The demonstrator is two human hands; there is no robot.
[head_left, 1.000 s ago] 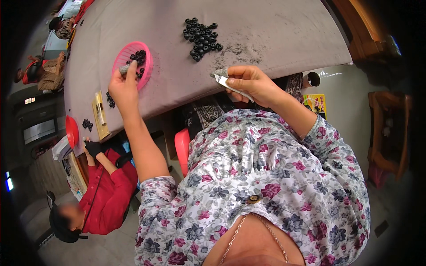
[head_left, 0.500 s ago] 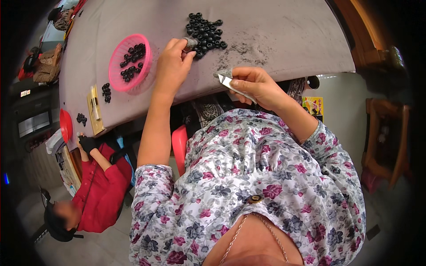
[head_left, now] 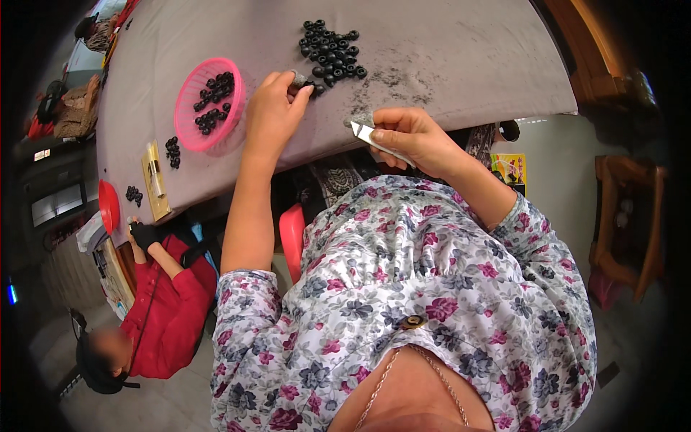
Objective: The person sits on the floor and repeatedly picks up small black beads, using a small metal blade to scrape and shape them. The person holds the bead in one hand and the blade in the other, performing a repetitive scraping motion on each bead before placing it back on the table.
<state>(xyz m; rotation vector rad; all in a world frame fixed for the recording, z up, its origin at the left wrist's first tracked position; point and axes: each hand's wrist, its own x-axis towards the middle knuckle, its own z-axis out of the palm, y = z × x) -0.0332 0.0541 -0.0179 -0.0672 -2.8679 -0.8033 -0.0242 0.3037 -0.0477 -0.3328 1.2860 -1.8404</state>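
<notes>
Grey tablecloth bears black bead pile, might scatter if L hand, at its edge, bumps it; can't tell if L's gripping. R hand clamped on white tool, could nick if slipping. Qty: 1 tablecloth, 1 pink basket, 1 pile, 2 hands, 1 tool.

Left grip from basket to bead pile

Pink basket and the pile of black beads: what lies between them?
In the head view, the left hand is between the pink basket and the bead pile, fingers at the pile's edge; grey tablecloth shows beyond it.
</notes>
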